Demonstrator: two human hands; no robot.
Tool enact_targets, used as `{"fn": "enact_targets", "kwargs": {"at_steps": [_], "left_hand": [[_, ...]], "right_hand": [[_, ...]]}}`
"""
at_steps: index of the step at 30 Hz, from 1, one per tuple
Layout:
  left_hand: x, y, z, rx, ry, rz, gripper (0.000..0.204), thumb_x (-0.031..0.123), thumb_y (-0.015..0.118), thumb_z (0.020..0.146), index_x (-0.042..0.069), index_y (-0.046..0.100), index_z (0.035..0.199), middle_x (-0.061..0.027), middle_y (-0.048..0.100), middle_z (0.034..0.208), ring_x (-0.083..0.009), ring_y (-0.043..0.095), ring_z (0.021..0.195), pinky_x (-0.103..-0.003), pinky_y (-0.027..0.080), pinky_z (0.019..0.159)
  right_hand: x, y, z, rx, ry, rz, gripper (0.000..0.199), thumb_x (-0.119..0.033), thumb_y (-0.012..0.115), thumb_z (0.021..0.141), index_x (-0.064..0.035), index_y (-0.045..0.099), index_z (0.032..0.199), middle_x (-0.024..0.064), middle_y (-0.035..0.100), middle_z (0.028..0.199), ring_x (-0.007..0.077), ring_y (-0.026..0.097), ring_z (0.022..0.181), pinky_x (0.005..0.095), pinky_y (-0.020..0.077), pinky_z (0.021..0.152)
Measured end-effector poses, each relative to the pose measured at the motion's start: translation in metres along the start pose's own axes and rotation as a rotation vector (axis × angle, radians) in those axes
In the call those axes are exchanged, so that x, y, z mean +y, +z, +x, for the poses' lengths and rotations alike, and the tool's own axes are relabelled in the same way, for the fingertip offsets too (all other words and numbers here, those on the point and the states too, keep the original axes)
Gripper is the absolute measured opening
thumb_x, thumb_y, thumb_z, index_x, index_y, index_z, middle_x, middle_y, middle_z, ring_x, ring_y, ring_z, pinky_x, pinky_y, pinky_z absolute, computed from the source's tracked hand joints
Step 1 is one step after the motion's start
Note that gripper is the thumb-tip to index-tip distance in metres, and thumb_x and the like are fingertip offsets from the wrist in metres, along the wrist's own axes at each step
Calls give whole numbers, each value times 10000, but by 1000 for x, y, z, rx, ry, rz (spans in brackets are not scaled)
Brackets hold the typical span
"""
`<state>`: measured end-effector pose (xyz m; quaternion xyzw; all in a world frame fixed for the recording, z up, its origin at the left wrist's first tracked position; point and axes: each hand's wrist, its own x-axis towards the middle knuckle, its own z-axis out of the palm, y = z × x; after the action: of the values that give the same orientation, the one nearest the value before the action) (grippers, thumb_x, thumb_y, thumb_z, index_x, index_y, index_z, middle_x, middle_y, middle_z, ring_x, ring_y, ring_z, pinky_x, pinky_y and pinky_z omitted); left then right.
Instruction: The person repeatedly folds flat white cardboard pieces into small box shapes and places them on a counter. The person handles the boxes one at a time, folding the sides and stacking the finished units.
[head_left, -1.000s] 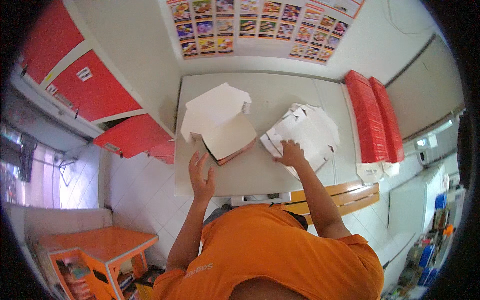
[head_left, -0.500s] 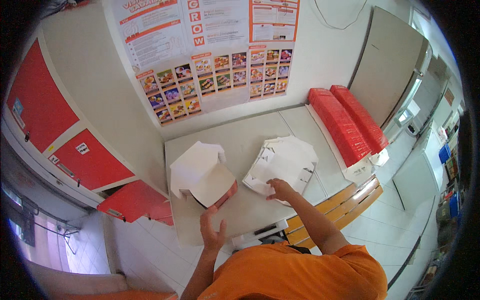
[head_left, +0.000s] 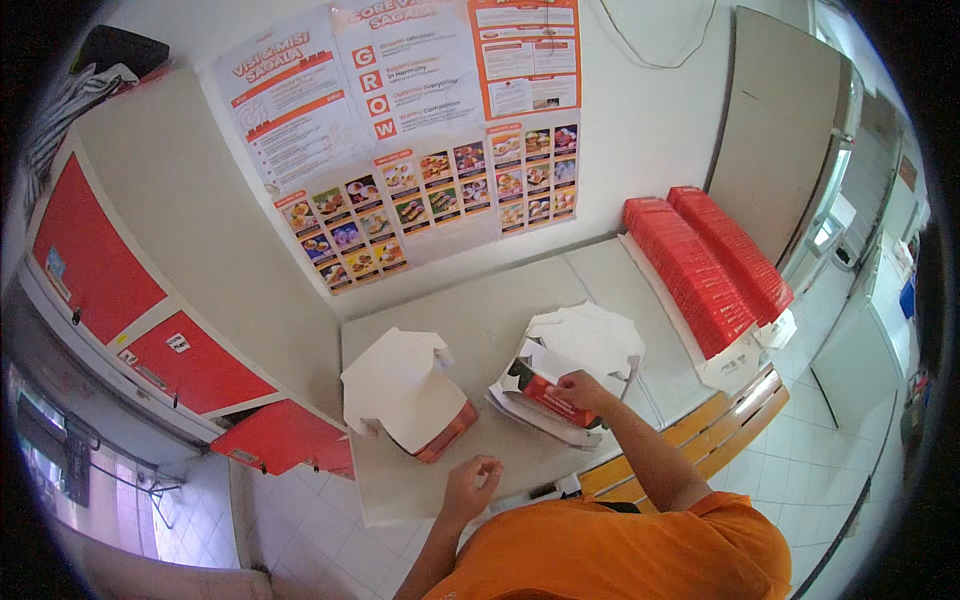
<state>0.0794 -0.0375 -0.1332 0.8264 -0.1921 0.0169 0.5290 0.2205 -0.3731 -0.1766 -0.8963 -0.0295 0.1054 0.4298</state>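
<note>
Flat box blank (head_left: 548, 396): red and white, centre-right of frame, atop the white stack (head_left: 585, 345).
Right hand (head_left: 583, 390): my fingers pinch its edge.
Left hand (head_left: 472, 484): loosely curled, empty, lower centre, near the folded box (head_left: 410, 390).

matt white cardboard box blanks (head_left: 585, 345) with glossy red print lie on a smooth, matt grey table (head_left: 480, 325).

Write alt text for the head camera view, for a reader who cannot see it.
A person in an orange shirt stands at a pale counter, their right hand lifting a flat red-and-white carton blank from a stack of blanks. Their left hand hovers empty near a half-folded carton. Red folded boxes line the right side, posters the wall.
</note>
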Motion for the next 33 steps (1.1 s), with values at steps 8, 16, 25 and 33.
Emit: {"fn": "enact_targets", "kwargs": {"at_steps": [8,16,25,33], "left_hand": [[84,-1,58,465,250,209,320,254,755,911,29,692,1130,-150,730,1086,-344,695,1021,-434,537,908],[86,-2,111,-18,84,50,349,317,697,977,-12,664,1088,-145,710,971,-285,685,903,-461,550,876],[121,3,142,331,-399,-1298,432,259,576,1066,55,426,1416,-111,604,1328,-224,648,1095,-426,591,896],[134,25,128,262,-175,-656,253,223,628,1043,23,609,1196,-87,692,1156,-199,669,1063,-394,595,878]], "right_hand": [[-160,-119,-66,147,-294,-378,266,-281,669,938,-63,726,1078,201,735,950,424,691,907,475,540,806],[-229,-135,-116,478,-611,-655,127,-211,741,810,-178,716,930,50,684,987,278,646,994,497,434,905],[-187,-66,-101,379,-1070,-62,275,-117,801,818,-77,640,1039,127,686,1113,355,671,1020,476,556,826],[-202,-73,-99,574,-882,32,128,-30,767,825,-72,657,876,113,744,1143,354,617,1279,589,413,1121]]}}
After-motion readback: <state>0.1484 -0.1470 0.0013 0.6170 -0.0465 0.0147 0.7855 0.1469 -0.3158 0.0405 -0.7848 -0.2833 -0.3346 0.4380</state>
